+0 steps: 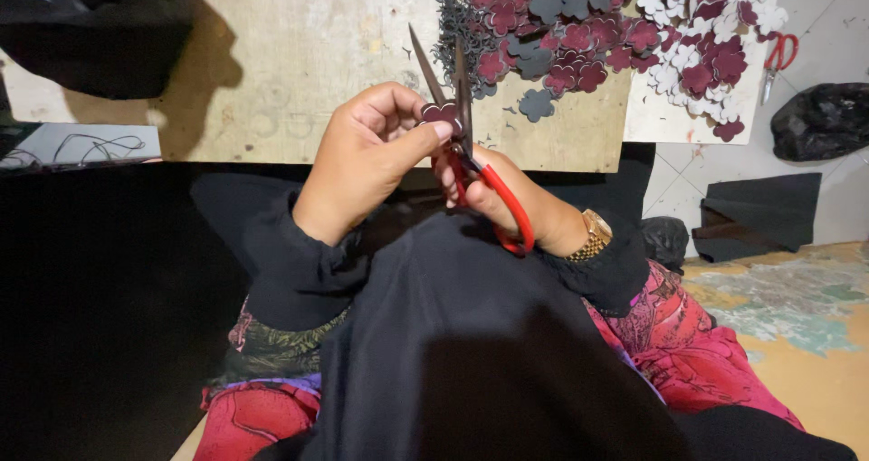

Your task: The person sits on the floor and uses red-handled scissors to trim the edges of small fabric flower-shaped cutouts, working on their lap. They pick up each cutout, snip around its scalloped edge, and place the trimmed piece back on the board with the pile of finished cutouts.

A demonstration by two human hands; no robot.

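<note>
Overhead, left fingers (425, 128) pinch a maroon flower cutout (441, 113) above the wooden board (299, 54).

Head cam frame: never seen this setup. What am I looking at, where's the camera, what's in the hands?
There is no machine here: a person works with two bare hands, and the single camera sits on their head, looking down over their lap.

The left hand pinches a small dark red flower-shaped cutout at its fingertips. The right hand, with a gold wristwatch on the wrist, grips red-handled scissors whose blades stand open, pointing away from the person, right beside the cutout.

In front lies a worn wooden board. On its far right side sits a pile of flower cutouts in dark red, grey and white. A second pair of red-handled scissors lies on the tiled floor at the far right, near a black bag.
</note>
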